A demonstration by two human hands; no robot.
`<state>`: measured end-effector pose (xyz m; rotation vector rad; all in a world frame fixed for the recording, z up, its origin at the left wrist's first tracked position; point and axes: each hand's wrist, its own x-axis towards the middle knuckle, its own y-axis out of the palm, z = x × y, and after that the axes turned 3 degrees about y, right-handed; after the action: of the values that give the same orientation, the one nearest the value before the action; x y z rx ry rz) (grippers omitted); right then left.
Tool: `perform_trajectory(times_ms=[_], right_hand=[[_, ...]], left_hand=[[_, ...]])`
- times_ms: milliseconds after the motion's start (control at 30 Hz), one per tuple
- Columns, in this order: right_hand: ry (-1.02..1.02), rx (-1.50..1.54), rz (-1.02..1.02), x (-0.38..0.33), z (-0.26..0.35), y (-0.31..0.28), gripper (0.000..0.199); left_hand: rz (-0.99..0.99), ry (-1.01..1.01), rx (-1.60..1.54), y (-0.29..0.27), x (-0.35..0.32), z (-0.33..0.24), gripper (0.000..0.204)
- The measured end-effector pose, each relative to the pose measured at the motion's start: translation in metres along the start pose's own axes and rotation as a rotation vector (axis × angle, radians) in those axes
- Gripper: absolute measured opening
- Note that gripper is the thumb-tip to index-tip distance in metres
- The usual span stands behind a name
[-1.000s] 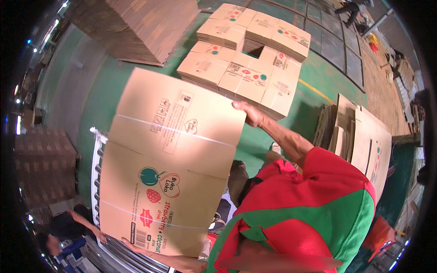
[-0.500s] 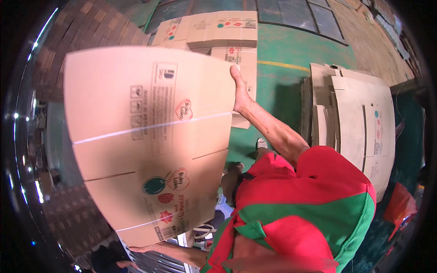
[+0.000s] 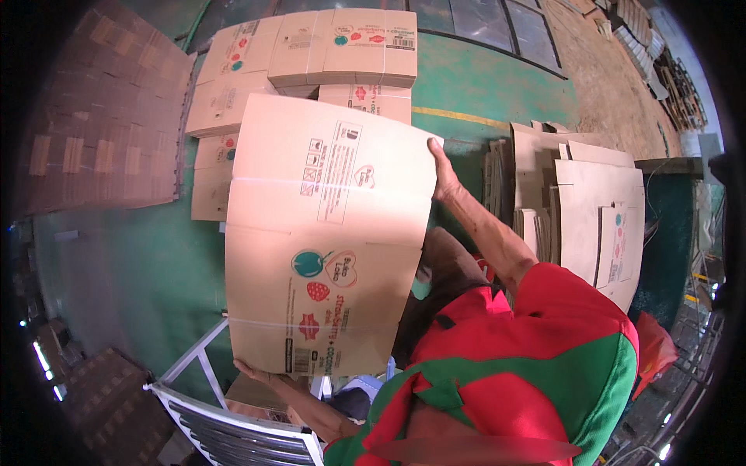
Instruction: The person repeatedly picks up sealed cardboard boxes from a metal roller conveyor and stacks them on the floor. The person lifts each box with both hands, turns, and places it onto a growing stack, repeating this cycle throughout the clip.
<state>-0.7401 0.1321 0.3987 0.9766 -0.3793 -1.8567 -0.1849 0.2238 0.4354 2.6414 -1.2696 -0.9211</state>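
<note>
Head view: strapped carton bundle (image 3: pixel 330 237), held beyond and right of the roller conveyor (image 3: pixel 241 435). Left hand (image 3: pixel 258 372) clasps the bundle's edge nearest the conveyor; right hand (image 3: pixel 445 175) pinches the edge farther from it, fingers hidden. Stacked cartons (image 3: pixel 369 50) lie farthest from the conveyor.

Below me, the green floor (image 3: pixel 148 264) bore stacks of tied cartons (image 3: pixel 303 46) left of the yellow line (image 3: pixel 462 116) — and cardboard sheets (image 3: pixel 579 202) nearer me than that line.

Dark corners, strong fisheye bending
</note>
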Motion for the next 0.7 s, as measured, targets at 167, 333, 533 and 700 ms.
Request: perform_trajectory(times_ms=[167,333,533,700], right_hand=[[0.041,-0.072,0.030,0.017,0.008,0.011,0.081],[0.027,-0.143,0.061,0.037,0.015,0.027,0.080],[0.014,-0.280,0.051,0.040,0.012,0.027,0.079],[-0.040,-0.330,0.005,0.032,0.009,0.008,0.079]], left_hand=[[0.181,0.156,0.255,-0.071,0.030,0.040,0.068],[0.192,-0.016,-0.358,-0.112,0.023,0.082,0.067],[0.133,-0.018,-0.241,-0.117,-0.004,0.114,0.070],[0.025,-0.038,-0.206,-0.119,-0.023,0.118,0.071]])
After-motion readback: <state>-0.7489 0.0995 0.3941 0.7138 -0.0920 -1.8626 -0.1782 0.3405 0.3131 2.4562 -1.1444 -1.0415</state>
